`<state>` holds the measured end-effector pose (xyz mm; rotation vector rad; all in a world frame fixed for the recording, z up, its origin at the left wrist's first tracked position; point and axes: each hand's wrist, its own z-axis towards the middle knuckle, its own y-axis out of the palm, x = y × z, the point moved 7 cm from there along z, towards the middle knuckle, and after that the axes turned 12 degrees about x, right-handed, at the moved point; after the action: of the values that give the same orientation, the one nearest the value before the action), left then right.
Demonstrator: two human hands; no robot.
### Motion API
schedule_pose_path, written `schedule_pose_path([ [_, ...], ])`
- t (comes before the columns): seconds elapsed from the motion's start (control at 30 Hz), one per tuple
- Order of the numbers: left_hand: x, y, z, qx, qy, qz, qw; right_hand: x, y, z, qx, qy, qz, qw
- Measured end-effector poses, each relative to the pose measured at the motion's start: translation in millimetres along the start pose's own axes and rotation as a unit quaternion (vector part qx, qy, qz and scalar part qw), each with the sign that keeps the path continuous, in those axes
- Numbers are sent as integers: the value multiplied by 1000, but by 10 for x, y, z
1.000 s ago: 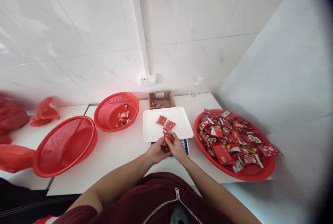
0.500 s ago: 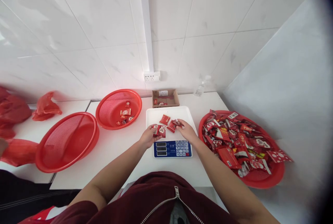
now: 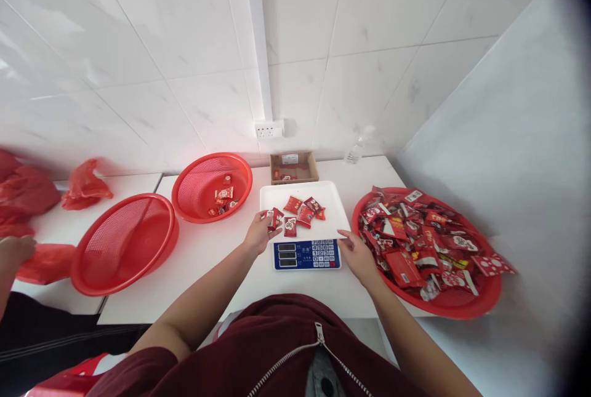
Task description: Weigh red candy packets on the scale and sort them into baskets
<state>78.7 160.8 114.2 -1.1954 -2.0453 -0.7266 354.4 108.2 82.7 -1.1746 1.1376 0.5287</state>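
Observation:
My left hand point(image 3: 258, 232) is at the near left corner of a white scale tray point(image 3: 302, 189), its fingers closed about a small red snack packet point(image 3: 276, 218). Beside it another red packet point(image 3: 290, 226) lies flat on the tray. Several more red packets point(image 3: 305, 216) lie loosely together toward the tray's middle. My right hand point(image 3: 357, 256) pinches the tray's near right corner between thumb and fingers. Below the tray shows the scale's blue panel point(image 3: 305, 255), with dark displays and a keypad.
At right stands a red basket point(image 3: 492, 308) heaped with packets. Left are a red basket with a few packets point(image 3: 184, 191) and another red basket point(image 3: 99, 286). Behind the scale are a cardboard box point(image 3: 314, 169) and a clear bottle point(image 3: 355, 149). A co-worker's hand point(image 3: 16, 252) is far left.
My right hand has let go of its packets and moved down to the tray's near right corner. My left hand has shifted slightly left, leaving one packet on the tray.

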Motion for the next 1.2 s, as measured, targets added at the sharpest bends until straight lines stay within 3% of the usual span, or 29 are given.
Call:
schedule_pose_path([
  [0.1, -94, -145, -114, -20, -18, 32, 999, 194, -54, -266, -43, 23, 16, 999],
  [0.2, -349, -314, -287, -70, -70, 107, 989, 338, -32, -558, -99, 34, -7, 995],
  [0.37, -694, -522, -571, -134, -99, 212, 963, 291, 137, -929, -179, 76, 8, 981],
  [0.5, -802, -389, -754, -204, -64, 262, 941, -42, 374, -1117, -272, 120, 82, 951],
  [0.63, -836, -144, -836, -245, 16, 279, 928, -402, 515, -1233, -350, 146, 166, 910],
  [0.8, -731, -2, -871, -253, 141, 330, 899, -493, 525, -1282, -364, 197, 195, 889],
  [0.93, -597, 39, -958, -238, 284, 405, 836, -472, 546, -1297, -333, 245, 241, 878],
  [1.0, -606, 62, -977, -243, 309, 419, 818, -443, 566, -1290, -306, 276, 278, 868],
  [1.13, -477, 45, -755, -241, 314, 390, 832, -327, 569, -1238, -264, 313, 293, 864],
  [1.2, -156, -94, -467, -169, 358, 377, 837, -223, 517, -1183, -230, 332, 269, 874],
])
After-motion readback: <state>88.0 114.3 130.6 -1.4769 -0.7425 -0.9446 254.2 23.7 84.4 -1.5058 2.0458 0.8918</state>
